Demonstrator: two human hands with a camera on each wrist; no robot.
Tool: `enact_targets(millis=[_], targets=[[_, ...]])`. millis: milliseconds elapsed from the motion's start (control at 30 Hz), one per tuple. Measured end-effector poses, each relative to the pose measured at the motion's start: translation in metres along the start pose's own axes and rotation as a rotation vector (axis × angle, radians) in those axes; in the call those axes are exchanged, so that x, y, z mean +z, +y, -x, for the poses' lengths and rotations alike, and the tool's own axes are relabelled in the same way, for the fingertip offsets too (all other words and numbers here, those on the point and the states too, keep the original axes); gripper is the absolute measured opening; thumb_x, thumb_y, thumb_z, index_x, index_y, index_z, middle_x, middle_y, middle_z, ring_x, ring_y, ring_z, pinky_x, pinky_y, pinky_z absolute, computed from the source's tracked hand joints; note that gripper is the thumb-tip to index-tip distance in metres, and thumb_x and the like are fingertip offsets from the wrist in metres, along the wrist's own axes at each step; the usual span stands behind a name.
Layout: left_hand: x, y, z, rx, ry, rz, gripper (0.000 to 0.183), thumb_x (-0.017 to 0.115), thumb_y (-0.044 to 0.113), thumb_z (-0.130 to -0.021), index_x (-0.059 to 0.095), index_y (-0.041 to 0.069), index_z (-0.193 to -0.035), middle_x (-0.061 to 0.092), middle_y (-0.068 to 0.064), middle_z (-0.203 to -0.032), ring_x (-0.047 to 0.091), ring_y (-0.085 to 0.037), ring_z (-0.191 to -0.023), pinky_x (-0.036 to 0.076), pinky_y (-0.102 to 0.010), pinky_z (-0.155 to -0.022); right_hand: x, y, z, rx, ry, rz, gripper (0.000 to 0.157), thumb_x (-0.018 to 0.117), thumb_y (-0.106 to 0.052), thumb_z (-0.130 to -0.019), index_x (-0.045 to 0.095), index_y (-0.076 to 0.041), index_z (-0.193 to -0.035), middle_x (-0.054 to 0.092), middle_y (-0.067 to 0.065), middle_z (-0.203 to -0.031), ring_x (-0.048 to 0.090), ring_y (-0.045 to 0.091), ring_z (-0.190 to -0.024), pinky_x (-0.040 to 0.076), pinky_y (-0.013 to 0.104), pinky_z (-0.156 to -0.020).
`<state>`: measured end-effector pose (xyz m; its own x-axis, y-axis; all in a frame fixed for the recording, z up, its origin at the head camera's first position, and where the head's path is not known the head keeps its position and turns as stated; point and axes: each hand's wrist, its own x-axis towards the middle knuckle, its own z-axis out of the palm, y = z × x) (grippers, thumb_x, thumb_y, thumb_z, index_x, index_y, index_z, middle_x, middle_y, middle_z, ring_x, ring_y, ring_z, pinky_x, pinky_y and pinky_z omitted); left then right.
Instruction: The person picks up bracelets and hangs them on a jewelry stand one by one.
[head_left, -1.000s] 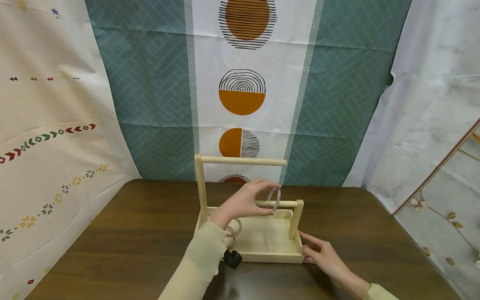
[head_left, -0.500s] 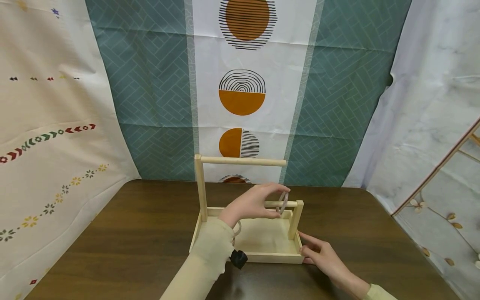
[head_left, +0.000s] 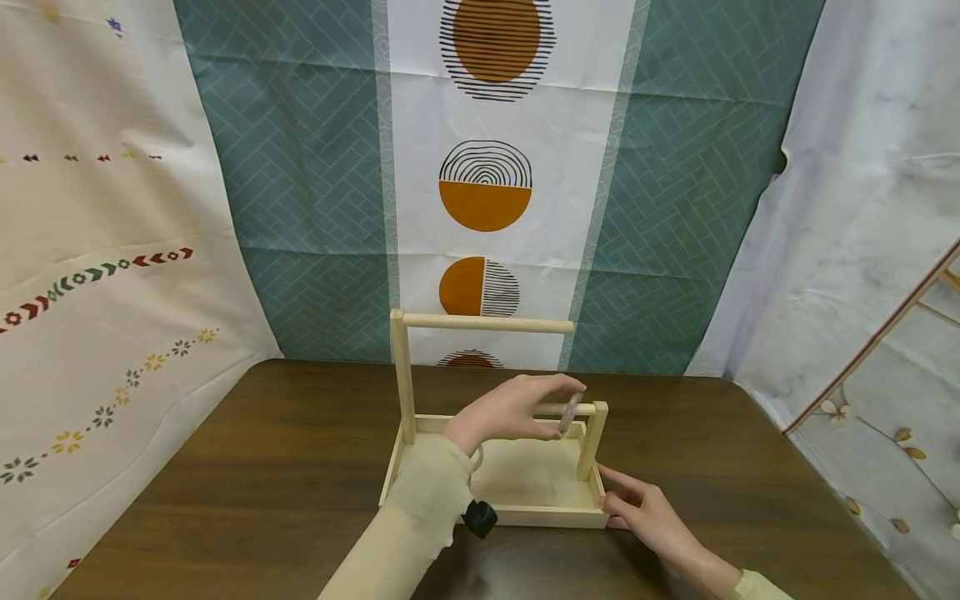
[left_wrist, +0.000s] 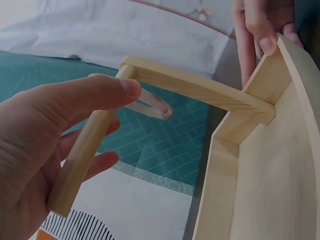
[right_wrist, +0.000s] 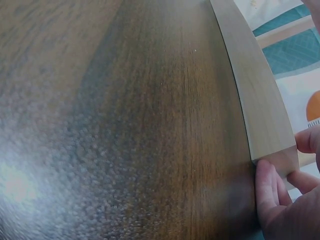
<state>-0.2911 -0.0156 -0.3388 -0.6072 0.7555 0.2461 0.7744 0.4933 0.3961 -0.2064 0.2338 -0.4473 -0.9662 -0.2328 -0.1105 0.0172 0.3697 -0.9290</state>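
Note:
In the head view my left hand (head_left: 513,408) pinches a translucent bangle (head_left: 570,413) at the lower rod of a pale wooden bangle stand (head_left: 536,517). The left wrist view shows the bangle (left_wrist: 152,105) at the rod (left_wrist: 82,165), near the upright; it appears to hang around the rod, though fingers hide part of it. My right hand (head_left: 652,517) grips the right end of the stand's tray base, thumb and fingers about its corner (right_wrist: 275,155). Another bangle (head_left: 478,457) lies in the tray, mostly hidden behind my left wrist.
A taller upright (head_left: 402,375) at the tray's left carries a higher rod (head_left: 487,322) above my left hand. The stand rests on a dark wooden table (head_left: 300,467). Patterned cloth (head_left: 315,208) hangs behind it.
My left hand has moved right along the lower rod with the bangle, closer to the short upright, and slightly down. My right hand stays at the tray's end.

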Motion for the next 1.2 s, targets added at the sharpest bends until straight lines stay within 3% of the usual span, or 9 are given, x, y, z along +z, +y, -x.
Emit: enact_targets(millis=[200, 533, 767, 1200], targets=[[0.0036, 0.0006, 0.0002, -0.02, -0.01, -0.032, 0.062, 0.078, 0.025, -0.086, 0.05, 0.026, -0.142, 0.062, 0.007, -0.137, 0.06, -0.008, -0.122, 0.048, -0.028, -0.104, -0.0003, 0.0002, 0.0001, -0.004, -0.007, -0.003, 0.063, 0.056, -0.012, -0.094, 0.034, 0.005, -0.15, 0.069, 0.015, -0.106, 0.066, 0.018, -0.095, 0.06, 0.031, -0.08], [0.0064, -0.0003, 0.0001, 0.005, -0.002, -0.074, 0.06, 0.078, 0.028, -0.086, 0.052, 0.027, -0.14, 0.064, 0.011, -0.133, 0.063, -0.006, -0.107, 0.051, -0.025, -0.097, -0.0006, 0.001, -0.0001, -0.002, -0.008, 0.0, 0.062, 0.056, -0.012, -0.095, 0.034, 0.005, -0.151, 0.068, 0.016, -0.107, 0.066, 0.018, -0.096, 0.06, 0.031, -0.081], [0.0064, -0.0006, 0.0, 0.009, 0.0, -0.101, 0.061, 0.077, 0.029, -0.086, 0.051, 0.029, -0.141, 0.066, 0.011, -0.13, 0.066, -0.014, -0.104, 0.052, -0.026, -0.092, -0.0008, 0.001, -0.0005, -0.002, -0.01, -0.002, 0.062, 0.057, -0.014, -0.096, 0.034, 0.005, -0.15, 0.068, 0.016, -0.108, 0.066, 0.018, -0.096, 0.06, 0.031, -0.08], [0.0062, -0.0017, 0.0003, 0.005, -0.007, -0.097, 0.063, 0.077, 0.029, -0.086, 0.051, 0.03, -0.143, 0.066, 0.01, -0.129, 0.066, -0.013, -0.104, 0.051, -0.026, -0.092, -0.0009, 0.0015, -0.0009, -0.003, -0.016, 0.004, 0.062, 0.056, -0.015, -0.097, 0.033, 0.004, -0.151, 0.068, 0.016, -0.109, 0.067, 0.018, -0.096, 0.06, 0.031, -0.081]])
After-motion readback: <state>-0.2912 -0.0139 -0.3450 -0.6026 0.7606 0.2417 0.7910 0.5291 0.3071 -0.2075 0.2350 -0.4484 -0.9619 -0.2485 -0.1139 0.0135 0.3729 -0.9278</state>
